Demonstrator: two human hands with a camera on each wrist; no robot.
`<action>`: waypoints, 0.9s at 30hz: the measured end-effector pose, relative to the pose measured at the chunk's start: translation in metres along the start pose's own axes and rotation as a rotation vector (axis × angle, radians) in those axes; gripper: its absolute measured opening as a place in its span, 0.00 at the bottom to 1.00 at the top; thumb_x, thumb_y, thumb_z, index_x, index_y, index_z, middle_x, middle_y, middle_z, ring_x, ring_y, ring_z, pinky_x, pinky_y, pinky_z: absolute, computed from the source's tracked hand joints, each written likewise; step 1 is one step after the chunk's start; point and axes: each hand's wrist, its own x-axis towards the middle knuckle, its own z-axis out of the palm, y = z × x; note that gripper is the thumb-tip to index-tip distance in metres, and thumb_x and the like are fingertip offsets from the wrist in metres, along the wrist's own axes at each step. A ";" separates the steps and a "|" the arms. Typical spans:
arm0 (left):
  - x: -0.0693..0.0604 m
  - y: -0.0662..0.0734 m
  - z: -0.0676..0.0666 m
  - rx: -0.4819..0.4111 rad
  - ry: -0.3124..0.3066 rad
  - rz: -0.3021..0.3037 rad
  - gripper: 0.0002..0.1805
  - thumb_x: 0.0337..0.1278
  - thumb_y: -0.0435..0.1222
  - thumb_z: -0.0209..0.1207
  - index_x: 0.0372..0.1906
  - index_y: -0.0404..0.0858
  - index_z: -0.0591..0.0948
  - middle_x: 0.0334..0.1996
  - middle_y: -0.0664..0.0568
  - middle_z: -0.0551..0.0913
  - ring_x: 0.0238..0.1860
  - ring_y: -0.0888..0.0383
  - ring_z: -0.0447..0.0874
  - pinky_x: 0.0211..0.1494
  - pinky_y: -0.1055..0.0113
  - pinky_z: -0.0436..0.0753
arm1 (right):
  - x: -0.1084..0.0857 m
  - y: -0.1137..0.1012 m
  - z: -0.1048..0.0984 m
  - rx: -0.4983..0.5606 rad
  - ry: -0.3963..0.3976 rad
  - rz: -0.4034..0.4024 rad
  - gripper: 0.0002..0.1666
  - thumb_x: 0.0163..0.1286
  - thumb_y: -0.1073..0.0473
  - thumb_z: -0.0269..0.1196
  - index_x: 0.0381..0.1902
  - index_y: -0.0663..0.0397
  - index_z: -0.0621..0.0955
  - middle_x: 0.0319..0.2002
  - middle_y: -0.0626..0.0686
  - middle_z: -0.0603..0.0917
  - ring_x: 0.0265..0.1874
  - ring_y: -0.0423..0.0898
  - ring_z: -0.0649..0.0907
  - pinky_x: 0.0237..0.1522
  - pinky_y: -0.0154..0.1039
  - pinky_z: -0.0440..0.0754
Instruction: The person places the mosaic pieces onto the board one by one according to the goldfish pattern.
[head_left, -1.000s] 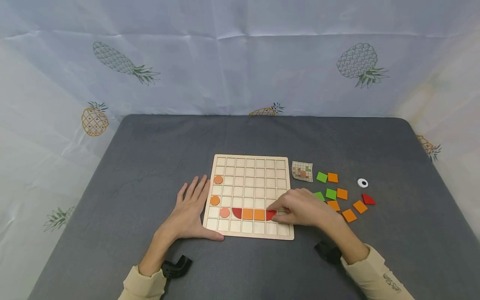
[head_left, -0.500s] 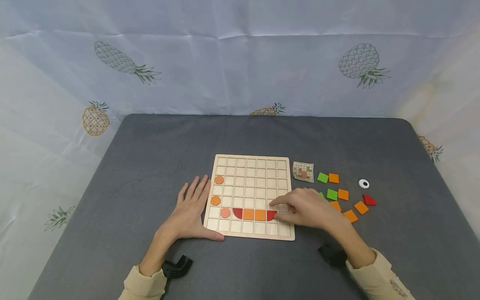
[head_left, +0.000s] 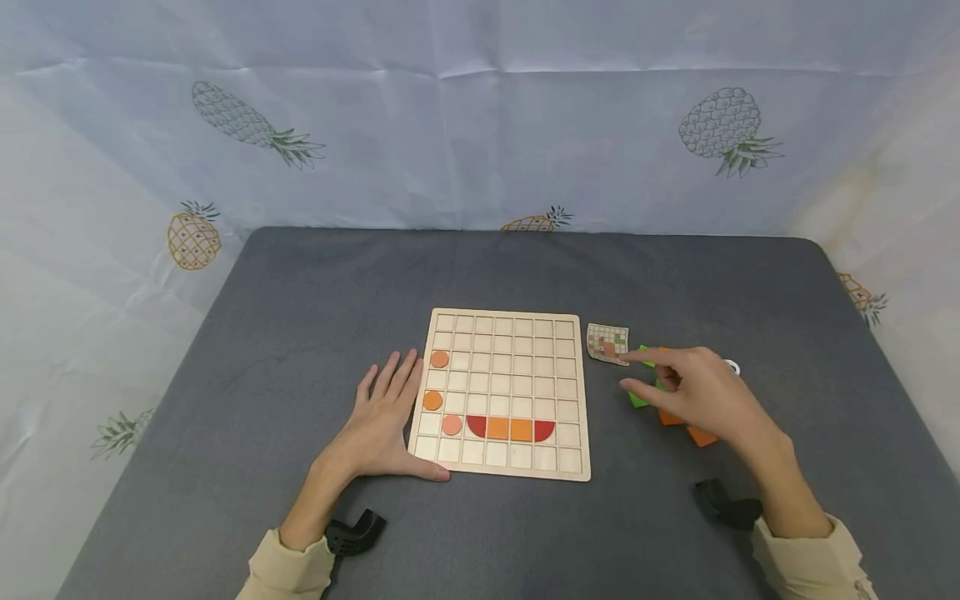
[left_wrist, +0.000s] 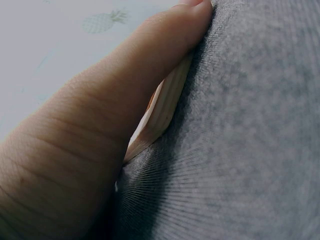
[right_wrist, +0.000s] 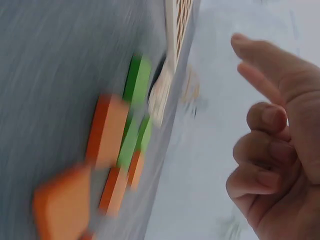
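A wooden grid board (head_left: pixel 510 342) lies flat on the table. My left hand (head_left: pixel 378 425) rests at its lower left corner, fingers spread along the left edge and thumb along the front edge. In one row sit a salmon disc (head_left: pixel 452 425), a dark red quarter-circle tile (head_left: pixel 476 426), two orange square tiles (head_left: pixel 508 429) and a red quarter-circle tile (head_left: pixel 543 431). Two orange discs (head_left: pixel 432 401) are in the left column. My right hand (head_left: pixel 708 396) hovers over loose tiles, holding nothing; its index finger is extended, thumb apart, other fingers curled.
A small pattern card (head_left: pixel 606 342) lies right of the board. Green tiles (right_wrist: pixel 137 80) and orange tiles (right_wrist: pixel 107 132) lie under the right hand, partly hidden in the head view. A white disc (head_left: pixel 733 366) peeks out behind it. Pineapple-print cloth (head_left: pixel 480 142) hangs behind the table.
My right hand has let go of the red quarter-circle tile, leaving it in its cell, and has moved right over the loose tiles. The left hand has stayed in place.
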 end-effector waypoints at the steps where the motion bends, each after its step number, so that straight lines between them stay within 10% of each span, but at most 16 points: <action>1: 0.000 0.000 0.000 -0.002 -0.001 -0.001 0.85 0.22 0.74 0.73 0.83 0.37 0.43 0.84 0.41 0.41 0.84 0.37 0.35 0.80 0.34 0.38 | -0.004 0.006 -0.003 -0.001 0.024 0.020 0.19 0.59 0.56 0.77 0.50 0.47 0.90 0.13 0.37 0.58 0.13 0.29 0.55 0.18 0.29 0.54; 8: 0.001 -0.001 0.000 0.001 0.011 0.003 0.85 0.22 0.74 0.73 0.83 0.36 0.43 0.84 0.40 0.41 0.84 0.37 0.36 0.80 0.34 0.39 | -0.029 0.047 -0.018 -0.043 0.131 0.180 0.22 0.59 0.57 0.77 0.52 0.55 0.88 0.13 0.42 0.61 0.12 0.33 0.56 0.16 0.33 0.55; 27: 0.000 0.001 0.001 0.021 -0.003 -0.013 0.85 0.22 0.75 0.72 0.83 0.37 0.42 0.85 0.41 0.41 0.85 0.38 0.35 0.81 0.35 0.38 | -0.052 0.083 -0.018 -0.119 -0.034 0.608 0.36 0.67 0.40 0.69 0.55 0.68 0.83 0.13 0.47 0.67 0.12 0.44 0.62 0.15 0.36 0.56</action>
